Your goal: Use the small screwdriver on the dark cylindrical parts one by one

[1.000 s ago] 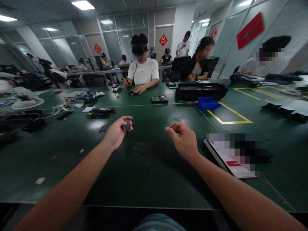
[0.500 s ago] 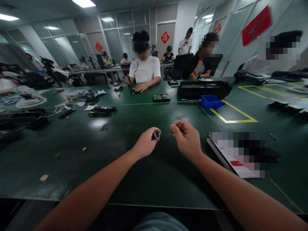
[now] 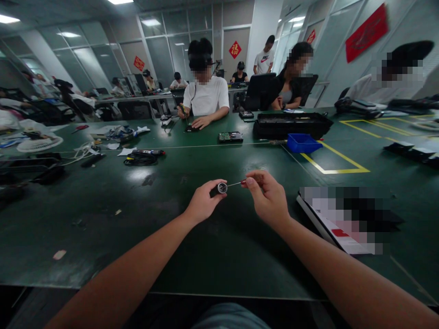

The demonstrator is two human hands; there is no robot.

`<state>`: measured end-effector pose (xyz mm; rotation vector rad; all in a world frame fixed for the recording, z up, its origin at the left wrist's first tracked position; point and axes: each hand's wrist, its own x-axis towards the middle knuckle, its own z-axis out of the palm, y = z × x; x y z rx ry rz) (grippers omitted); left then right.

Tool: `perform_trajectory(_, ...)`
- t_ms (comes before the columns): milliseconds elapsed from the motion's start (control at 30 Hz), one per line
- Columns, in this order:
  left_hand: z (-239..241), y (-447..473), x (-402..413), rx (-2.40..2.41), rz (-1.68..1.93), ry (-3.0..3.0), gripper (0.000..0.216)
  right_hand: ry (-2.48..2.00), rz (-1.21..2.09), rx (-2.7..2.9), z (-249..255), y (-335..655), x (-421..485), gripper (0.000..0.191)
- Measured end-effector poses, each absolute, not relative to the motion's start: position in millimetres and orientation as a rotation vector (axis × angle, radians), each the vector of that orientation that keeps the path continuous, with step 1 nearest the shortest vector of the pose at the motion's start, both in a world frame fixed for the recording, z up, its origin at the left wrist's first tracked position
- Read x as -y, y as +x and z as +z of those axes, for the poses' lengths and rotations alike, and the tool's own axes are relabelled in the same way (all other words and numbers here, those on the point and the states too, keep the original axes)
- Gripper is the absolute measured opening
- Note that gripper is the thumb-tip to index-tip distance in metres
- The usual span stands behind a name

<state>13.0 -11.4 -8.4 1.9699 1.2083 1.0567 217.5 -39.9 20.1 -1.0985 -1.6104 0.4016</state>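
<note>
My left hand [image 3: 201,202] is closed around a short black tube [image 3: 214,190], shaped like a flashlight body. Its round, silver-rimmed end faces me and to the right. My right hand [image 3: 269,195] pinches a thin screwdriver [image 3: 234,184] by its reddish handle, most of which the fingers cover. The metal shaft points left, and its tip is at the mouth of the tube; how deep it goes in I cannot tell. Both hands are raised above the green table [image 3: 219,256].
A pixelated booklet or box [image 3: 338,228] lies right of my right forearm. Farther off are a blue bin [image 3: 303,143], a black tray [image 3: 291,125], a circuit-board device [image 3: 230,136] and a coiled black cable [image 3: 144,157]. A co-worker [image 3: 206,96] sits opposite, working with a tool.
The screwdriver has swung from pointing down and left, apart from the tube, to nearly level with its tip at the tube's open end. The tube's opening has turned slightly more towards me.
</note>
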Motion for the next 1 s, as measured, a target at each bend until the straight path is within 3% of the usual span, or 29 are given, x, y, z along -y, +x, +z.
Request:
perform_trajectory(400, -10.4, 9.3, 8.4, -1.19, 1.044, 1.993, 0.04, -1.15, 0.367, 1.626, 19.7, 216.6, 38.1, 0.018)
perform_trajectory(600, -11.3, 6.7, 8.3, -1.199, 0.999, 2.074, 0.039, -1.274, 0.208, 1.638, 23.4, 217.6, 37.8, 0.042)
perform_trajectory(833, -8.3, 6.3, 9.2, -1.227, 0.986, 2.082, 0.037, -1.129, 0.337, 1.766, 22.6, 217.4, 40.4, 0.013)
perform_trajectory(1000, -10.3, 6.0, 8.1, -1.214, 0.975, 2.105, 0.038, -1.093, 0.403, 1.82, 23.9, 218.5, 40.7, 0.023)
